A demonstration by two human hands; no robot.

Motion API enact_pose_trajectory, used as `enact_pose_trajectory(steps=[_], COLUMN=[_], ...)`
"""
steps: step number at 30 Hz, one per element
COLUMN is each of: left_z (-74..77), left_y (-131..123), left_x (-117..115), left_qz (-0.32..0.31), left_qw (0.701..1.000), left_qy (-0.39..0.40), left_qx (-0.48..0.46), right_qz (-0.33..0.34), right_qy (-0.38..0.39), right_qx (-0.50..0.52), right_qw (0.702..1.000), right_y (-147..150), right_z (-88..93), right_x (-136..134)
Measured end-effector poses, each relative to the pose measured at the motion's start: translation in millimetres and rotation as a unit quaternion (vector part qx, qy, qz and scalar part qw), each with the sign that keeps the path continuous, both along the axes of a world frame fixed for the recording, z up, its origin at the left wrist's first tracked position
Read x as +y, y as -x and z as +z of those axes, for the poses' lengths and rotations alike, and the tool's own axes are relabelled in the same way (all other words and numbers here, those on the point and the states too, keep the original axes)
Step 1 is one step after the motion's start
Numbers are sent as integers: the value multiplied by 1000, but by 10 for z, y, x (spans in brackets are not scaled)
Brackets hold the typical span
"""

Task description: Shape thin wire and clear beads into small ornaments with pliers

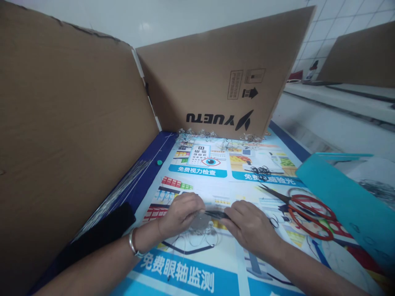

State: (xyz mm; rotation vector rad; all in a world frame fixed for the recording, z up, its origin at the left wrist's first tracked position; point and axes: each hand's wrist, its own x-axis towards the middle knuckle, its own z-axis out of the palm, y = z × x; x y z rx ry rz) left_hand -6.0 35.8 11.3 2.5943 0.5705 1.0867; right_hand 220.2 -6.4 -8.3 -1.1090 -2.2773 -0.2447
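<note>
My left hand (182, 211), with a silver bangle at the wrist, is closed in a pinch at the tip of a dark, narrow tool. That tool looks like slim pliers (216, 214), and my right hand (249, 226) is wrapped round its handle end. Just below the fingers sits a clear, glassy piece with thin wire loops (203, 231), against the printed sheet. The left fingers seem to hold part of it, though the exact grip is hidden. Right of my right hand lie red-handled scissors (308, 209), blades partly apart.
Cardboard panels (216, 82) stand at the back and left. Thin wires (123, 185) lie along the left edge beside a black object (108, 230). Clear beaded pieces (200, 135) line the back, and coiled dark wire (261, 170) lies in front. A turquoise container (339, 197) stands right.
</note>
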Motion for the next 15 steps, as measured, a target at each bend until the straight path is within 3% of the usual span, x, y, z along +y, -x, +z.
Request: enact_pose_trajectory(steps=[15], left_z=[-13], left_y=[-3], left_x=[-5], left_qz=[7], left_qw=[1000], left_qy=[14], left_qx=[-19], right_qz=[-18], right_qy=[-12], right_qx=[-39], right_qw=[999], right_y=[25], right_z=[19], right_x=[-16])
